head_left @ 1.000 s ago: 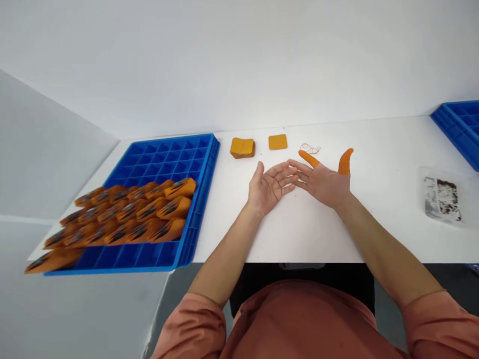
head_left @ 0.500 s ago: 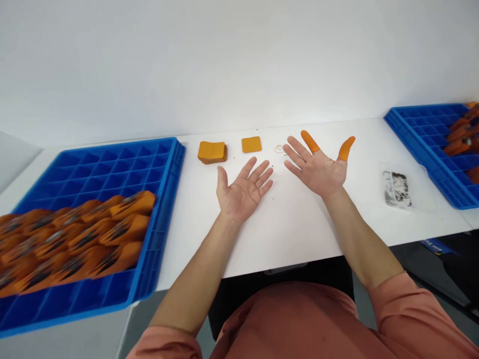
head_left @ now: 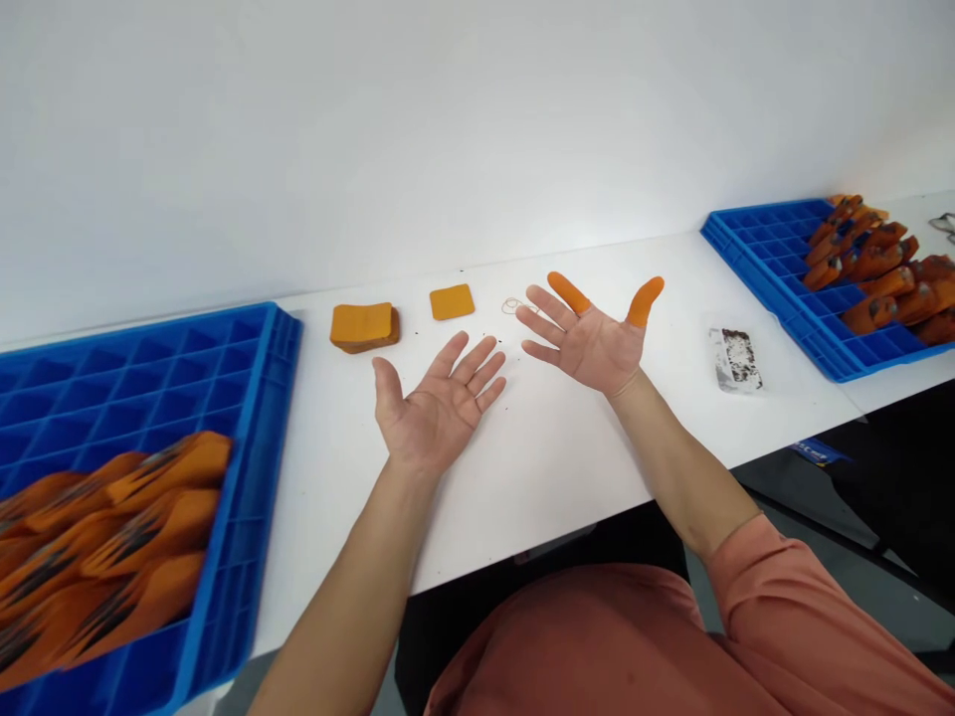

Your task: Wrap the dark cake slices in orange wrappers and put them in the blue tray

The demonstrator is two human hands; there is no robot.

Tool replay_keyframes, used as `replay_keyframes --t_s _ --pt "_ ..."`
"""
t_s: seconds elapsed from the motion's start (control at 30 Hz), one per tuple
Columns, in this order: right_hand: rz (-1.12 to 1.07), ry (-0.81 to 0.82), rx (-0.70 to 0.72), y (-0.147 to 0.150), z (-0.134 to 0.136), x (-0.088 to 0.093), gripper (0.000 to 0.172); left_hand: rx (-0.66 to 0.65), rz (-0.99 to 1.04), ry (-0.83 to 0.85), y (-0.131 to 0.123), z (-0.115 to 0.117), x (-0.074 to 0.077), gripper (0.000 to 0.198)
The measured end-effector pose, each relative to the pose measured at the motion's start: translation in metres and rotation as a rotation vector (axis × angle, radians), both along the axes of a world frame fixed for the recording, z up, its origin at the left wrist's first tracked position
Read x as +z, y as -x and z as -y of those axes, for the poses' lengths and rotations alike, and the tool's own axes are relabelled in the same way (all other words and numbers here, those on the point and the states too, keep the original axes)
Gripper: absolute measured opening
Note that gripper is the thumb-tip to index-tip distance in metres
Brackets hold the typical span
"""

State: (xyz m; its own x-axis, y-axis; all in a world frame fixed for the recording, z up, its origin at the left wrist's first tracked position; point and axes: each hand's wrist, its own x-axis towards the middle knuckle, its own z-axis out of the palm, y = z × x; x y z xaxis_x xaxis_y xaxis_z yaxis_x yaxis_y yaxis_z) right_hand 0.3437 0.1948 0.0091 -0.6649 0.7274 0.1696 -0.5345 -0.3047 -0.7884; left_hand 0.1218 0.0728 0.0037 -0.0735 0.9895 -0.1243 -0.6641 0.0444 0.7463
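Observation:
Palm up over the white table, my left hand is open with its fingers spread and holds nothing. My right hand is also palm up, open and bare of any object. Orange finger cots cover its thumb and index finger. Beyond my left hand lie a stack of orange-yellow rectangular pieces and a single flat orange piece. Thin rubber-band-like loops rest on the table just left of my right fingertips, partly hidden by them.
On the left, a blue compartment tray holds several orange pouch-like items with dark contents. A second blue tray with similar items stands at right. Near it sits a clear box with black specks. A white wall rises behind.
The view has turned to the right, so the table things sit further left and more of the right tray shows. Both hands stay open, palms up.

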Motion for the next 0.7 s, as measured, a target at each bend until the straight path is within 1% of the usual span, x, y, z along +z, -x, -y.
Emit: replay_keyframes --t_s 0.03,0.1,0.2,0.27,0.33,0.4,0.5,0.6,0.7 --pt "0.001 -0.008 0.007 -0.001 -0.003 -0.005 0.109 -0.003 0.002 0.003 0.0 0.0 0.0 0.089" --pt "0.004 -0.027 0.017 -0.004 -0.011 -0.021 0.106 -0.006 0.007 0.009 0.001 0.0 -0.001 0.089" --pt "0.003 -0.04 0.047 -0.007 -0.028 -0.054 0.1 -0.008 0.012 0.024 0.002 -0.001 -0.003 0.089" --pt "-0.039 -0.049 0.107 -0.008 -0.039 -0.074 0.094 -0.006 0.011 0.036 0.002 0.0 -0.003 0.089" --pt "-0.121 -0.068 0.197 -0.005 -0.047 -0.086 0.088 -0.004 0.005 0.046 0.003 0.0 -0.002 0.088" --pt "-0.201 -0.09 0.279 0.001 -0.05 -0.09 0.084 -0.009 -0.005 0.052 0.002 0.001 -0.002 0.088" --pt "-0.293 -0.14 0.347 0.007 -0.05 -0.088 0.082 -0.02 -0.014 0.054 0.002 0.003 -0.002 0.087" --pt "-0.338 -0.168 0.359 0.006 -0.05 -0.089 0.081 -0.027 -0.01 0.054 0.002 0.004 -0.002 0.086" --pt "-0.297 -0.083 0.346 0.001 -0.051 -0.093 0.076 -0.029 -0.003 0.053 0.002 0.005 -0.001 0.085"
